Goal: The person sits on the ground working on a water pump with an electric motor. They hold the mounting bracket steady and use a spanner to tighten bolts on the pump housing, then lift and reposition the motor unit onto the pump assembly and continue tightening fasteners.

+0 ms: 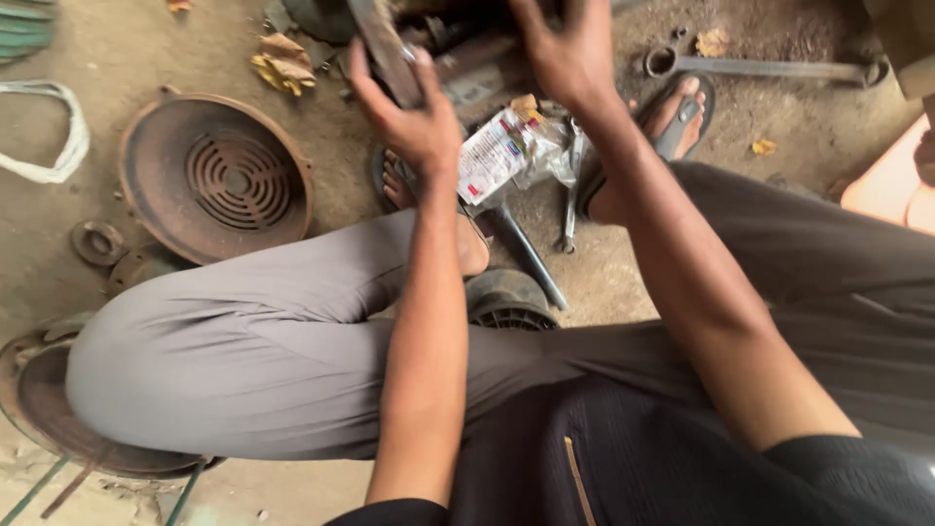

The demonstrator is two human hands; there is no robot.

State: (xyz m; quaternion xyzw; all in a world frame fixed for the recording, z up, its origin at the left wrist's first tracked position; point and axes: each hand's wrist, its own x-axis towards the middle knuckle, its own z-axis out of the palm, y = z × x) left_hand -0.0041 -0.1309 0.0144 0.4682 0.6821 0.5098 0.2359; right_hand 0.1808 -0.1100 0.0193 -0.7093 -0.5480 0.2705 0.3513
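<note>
Beyond the crumpled plastic packet [499, 151], the left hand [414, 122] grips a rusty flat metal bar [385, 49], likely heavy, stiff, rough-edged, while the right hand [565, 54] hovers with fingers spread.

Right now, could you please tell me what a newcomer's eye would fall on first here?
Most striking are the two bare hands at the top centre: the left hand grips a rusty metal bar, and the right hand reaches over dark machine parts beside it. To the left on the dirt floor lies a round rusty fan cover with a spiral grille. A large wrench lies at the upper right.
</note>
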